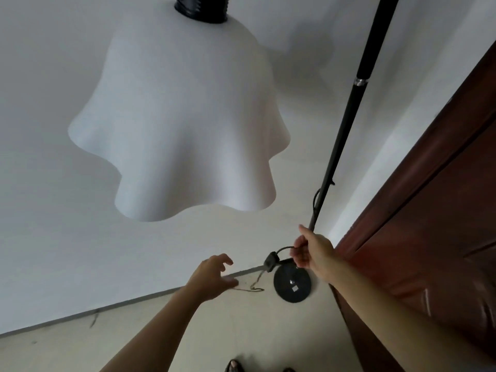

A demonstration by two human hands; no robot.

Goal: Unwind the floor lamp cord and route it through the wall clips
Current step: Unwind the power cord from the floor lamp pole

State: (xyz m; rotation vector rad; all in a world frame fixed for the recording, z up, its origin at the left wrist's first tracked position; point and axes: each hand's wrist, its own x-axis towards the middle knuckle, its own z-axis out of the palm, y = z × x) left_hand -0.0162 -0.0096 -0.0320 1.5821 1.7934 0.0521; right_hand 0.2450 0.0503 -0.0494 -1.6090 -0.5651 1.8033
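Overall, no readable writing; right hand (311,253) fingers pinch cord (281,249); left hand (214,275) fingers spread.

We are seeing one floor lamp: one wavy white shade (179,124), one black pole (346,122) and one round black base (292,283). We are counting one cord (284,249) with one inline switch (269,261) on it. We are seeing two hands, the left hand (212,275) and the right hand (312,249), one dark wooden door (429,224), and two feet (234,366) at the bottom edge.
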